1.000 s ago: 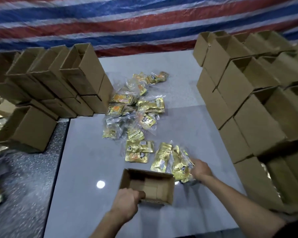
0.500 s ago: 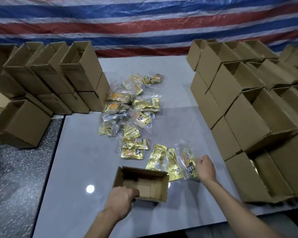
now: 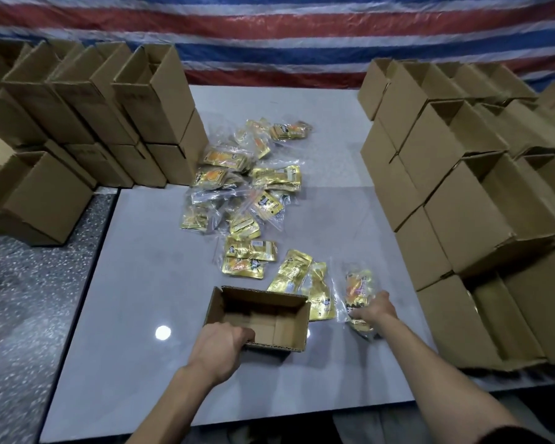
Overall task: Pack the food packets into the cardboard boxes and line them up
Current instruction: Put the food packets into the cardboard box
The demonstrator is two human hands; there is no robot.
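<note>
Right grip (image 3: pixel 374 307) has shifted onto the packet (image 3: pixel 357 285) and clamps it, just right of the box (image 3: pixel 263 291) near the tabletop's (image 3: pixel 141 283) front edge, while left grip (image 3: pixel 221 344) clamps the box's near wall, so loading looks next.

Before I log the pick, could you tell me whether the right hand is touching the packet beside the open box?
Touching. The head view shows the right hand curled over the near end of the packet, no gap.
</note>
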